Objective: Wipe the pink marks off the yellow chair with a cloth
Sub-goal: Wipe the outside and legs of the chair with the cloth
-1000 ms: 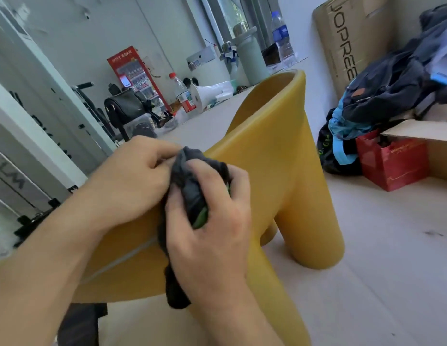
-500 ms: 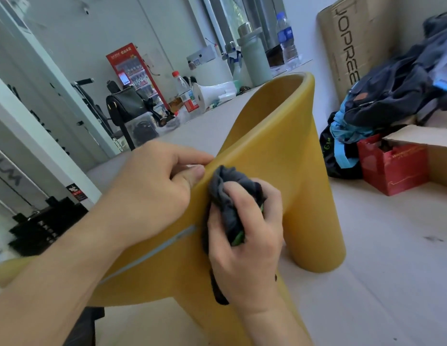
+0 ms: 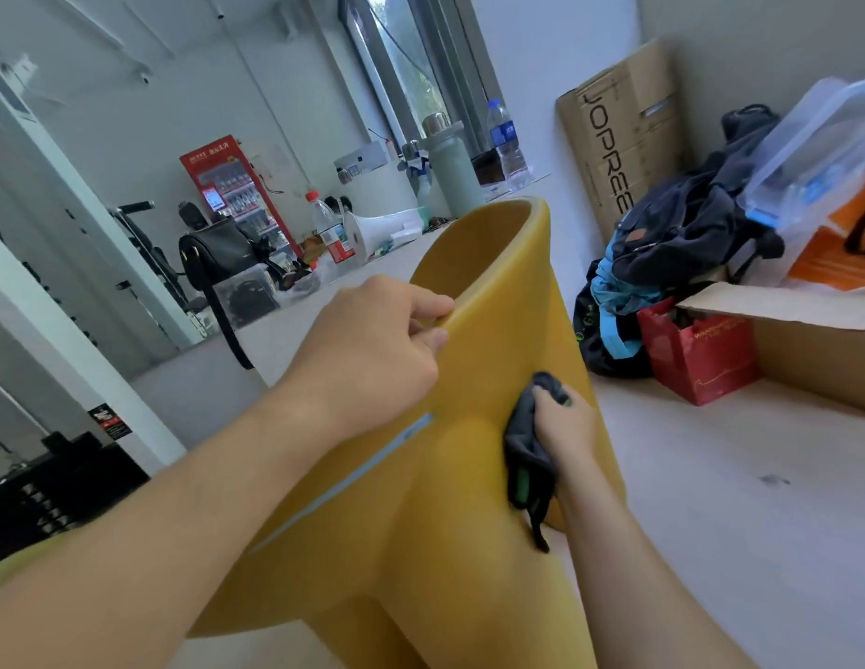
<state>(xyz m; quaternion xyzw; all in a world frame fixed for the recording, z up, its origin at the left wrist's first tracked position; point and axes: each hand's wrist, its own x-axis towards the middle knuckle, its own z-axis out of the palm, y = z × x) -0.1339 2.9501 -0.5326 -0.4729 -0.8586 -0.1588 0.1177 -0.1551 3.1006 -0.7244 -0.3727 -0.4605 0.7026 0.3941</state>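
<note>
The yellow chair (image 3: 508, 301) fills the middle of the head view, lying tilted on the pale floor with its thick legs toward me. My left hand (image 3: 377, 359) grips the chair's upper rim, thumb and fingers curled over the edge. My right hand (image 3: 563, 432) holds a bunched dark grey cloth (image 3: 527, 441) with a green tag and presses it against the chair's side, lower right of the rim. A pale blue-grey stripe (image 3: 353, 480) runs along the chair under my left forearm. No pink marks are visible.
A red box (image 3: 701, 354), an open cardboard box (image 3: 816, 359), and a pile of dark bags (image 3: 681, 239) sit at the right. A tall carton (image 3: 619, 152) leans on the wall. Bottles, a white megaphone (image 3: 377, 229) and a black handbag (image 3: 218, 253) lie behind the chair.
My right hand has slid the cloth from the rim beside my left hand down and right along the chair's side. My left hand has moved up along the rim.
</note>
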